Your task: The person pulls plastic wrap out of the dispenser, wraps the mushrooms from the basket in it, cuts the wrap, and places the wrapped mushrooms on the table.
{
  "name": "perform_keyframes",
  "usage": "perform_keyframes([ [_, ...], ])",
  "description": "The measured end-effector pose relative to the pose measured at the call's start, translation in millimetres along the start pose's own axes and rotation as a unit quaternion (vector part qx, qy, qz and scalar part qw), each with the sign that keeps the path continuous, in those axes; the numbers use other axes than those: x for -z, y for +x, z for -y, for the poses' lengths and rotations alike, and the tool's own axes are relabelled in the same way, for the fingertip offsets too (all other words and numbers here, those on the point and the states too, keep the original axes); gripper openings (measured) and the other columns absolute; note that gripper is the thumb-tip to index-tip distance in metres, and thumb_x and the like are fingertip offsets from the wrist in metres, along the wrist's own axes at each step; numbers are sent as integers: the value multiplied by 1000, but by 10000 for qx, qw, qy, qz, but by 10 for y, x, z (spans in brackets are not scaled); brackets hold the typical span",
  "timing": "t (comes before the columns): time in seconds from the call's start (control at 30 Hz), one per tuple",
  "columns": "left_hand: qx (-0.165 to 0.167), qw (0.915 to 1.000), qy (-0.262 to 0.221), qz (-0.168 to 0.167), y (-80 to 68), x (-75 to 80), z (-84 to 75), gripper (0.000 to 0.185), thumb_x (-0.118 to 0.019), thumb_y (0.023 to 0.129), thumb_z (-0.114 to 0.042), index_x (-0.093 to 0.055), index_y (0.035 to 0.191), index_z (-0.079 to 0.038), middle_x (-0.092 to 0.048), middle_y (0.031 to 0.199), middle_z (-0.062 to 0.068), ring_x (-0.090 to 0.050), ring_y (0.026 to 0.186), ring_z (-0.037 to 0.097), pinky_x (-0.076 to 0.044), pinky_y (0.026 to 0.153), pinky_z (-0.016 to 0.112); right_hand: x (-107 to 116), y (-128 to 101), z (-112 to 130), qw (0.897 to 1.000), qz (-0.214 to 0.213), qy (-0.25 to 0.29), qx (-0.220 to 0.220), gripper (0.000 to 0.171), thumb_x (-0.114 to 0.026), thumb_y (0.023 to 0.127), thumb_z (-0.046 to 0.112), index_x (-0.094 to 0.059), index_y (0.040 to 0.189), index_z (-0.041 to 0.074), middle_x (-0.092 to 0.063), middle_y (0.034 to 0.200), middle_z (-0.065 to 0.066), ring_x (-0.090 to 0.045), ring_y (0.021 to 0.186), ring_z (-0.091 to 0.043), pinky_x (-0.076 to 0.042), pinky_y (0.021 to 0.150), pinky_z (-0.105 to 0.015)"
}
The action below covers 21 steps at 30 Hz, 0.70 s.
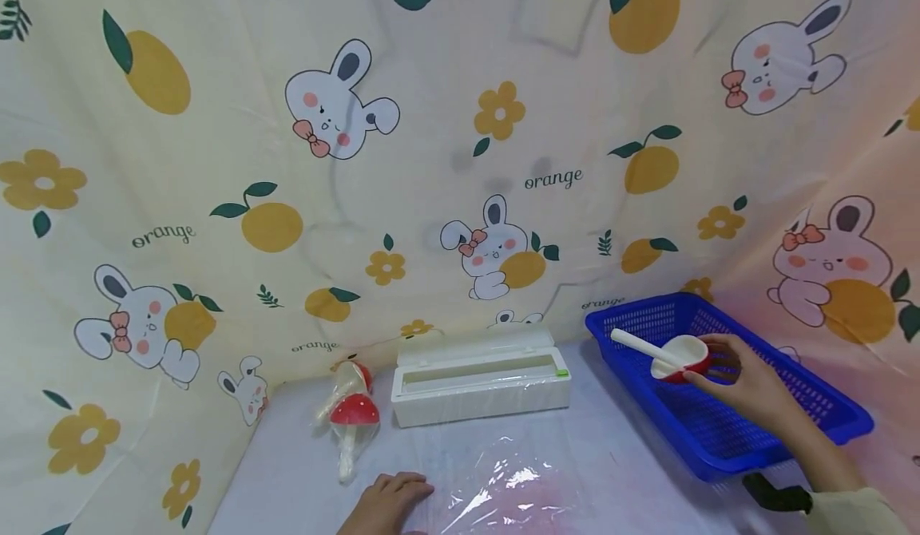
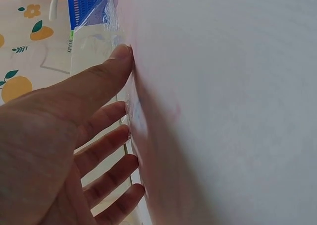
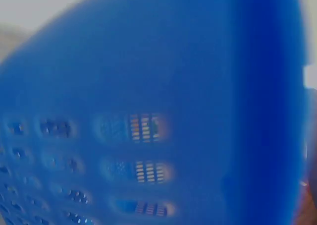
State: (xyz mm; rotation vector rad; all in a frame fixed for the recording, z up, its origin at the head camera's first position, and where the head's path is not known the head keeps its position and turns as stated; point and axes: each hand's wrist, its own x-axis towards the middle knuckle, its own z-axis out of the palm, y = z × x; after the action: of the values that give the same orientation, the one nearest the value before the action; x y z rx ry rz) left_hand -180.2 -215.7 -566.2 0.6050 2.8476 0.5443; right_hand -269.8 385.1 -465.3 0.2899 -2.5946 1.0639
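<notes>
My right hand point(image 1: 713, 369) grips a toy mushroom point(image 1: 676, 356) by its red cap, white stem pointing up-left, just inside the blue basket point(image 1: 783, 443). The right wrist view shows only the blurred blue basket wall point(image 3: 148, 111). My left hand point(image 1: 402, 489) lies flat on the table at the near edge, fingers straight, touching the left edge of a clear film sheet point(image 1: 503, 479). In the left wrist view, my left hand point(image 2: 114, 86) presses its spread fingers against that film sheet point(image 2: 136, 116).
A white film dispenser box point(image 1: 481, 379) stands open at the back of the table. Two red-capped mushrooms wrapped in film point(image 1: 352, 411) lie to its left. A printed rabbit-and-orange cloth point(image 1: 460, 160) closes off the back and both sides.
</notes>
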Motion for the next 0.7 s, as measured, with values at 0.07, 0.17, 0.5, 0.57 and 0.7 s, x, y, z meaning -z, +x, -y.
perform_keyframes([
  [0.07,34,10000,-29,27,-1,3,3,72,-75,82,-75,-67,140,-32,-62,142,-5,-56,121,22,-51,105,58,-18,-30,39,10000,0,21,34,74,-85,95,26,-44,148,-6,-54,140,-38,-59,120,-63,-63,80,-52],
  [0.17,71,10000,-47,35,-6,11,1,73,-77,81,-74,-67,140,-33,-62,142,-6,-56,121,22,-51,105,58,-59,-67,122,9999,-17,83,119,73,-86,94,24,-46,147,-4,-56,139,-37,-62,118,-61,-63,80,-51],
  [0.5,-30,10000,31,23,-21,30,-35,71,-73,85,-73,-65,142,-31,-61,144,-4,-55,123,23,-51,107,56,-290,-155,559,9979,-35,259,596,69,-89,91,25,-52,147,7,-64,137,-23,-71,114,-21,-60,85,-23],
  [0.57,-22,10000,13,18,-29,40,-48,71,-72,85,-74,-65,142,-33,-61,144,-5,-55,123,22,-51,108,55,-368,-169,632,9967,-28,359,731,68,-90,91,23,-53,146,9,-66,136,-19,-67,110,-2,-57,87,-18],
  [0.7,-97,9999,60,-45,-34,54,-64,70,-72,85,-74,-64,141,-33,-61,143,-6,-56,122,20,-52,108,53,-561,-196,751,9934,133,684,911,66,-90,90,23,-55,145,12,-67,134,-14,-61,109,9,-56,89,-18],
])
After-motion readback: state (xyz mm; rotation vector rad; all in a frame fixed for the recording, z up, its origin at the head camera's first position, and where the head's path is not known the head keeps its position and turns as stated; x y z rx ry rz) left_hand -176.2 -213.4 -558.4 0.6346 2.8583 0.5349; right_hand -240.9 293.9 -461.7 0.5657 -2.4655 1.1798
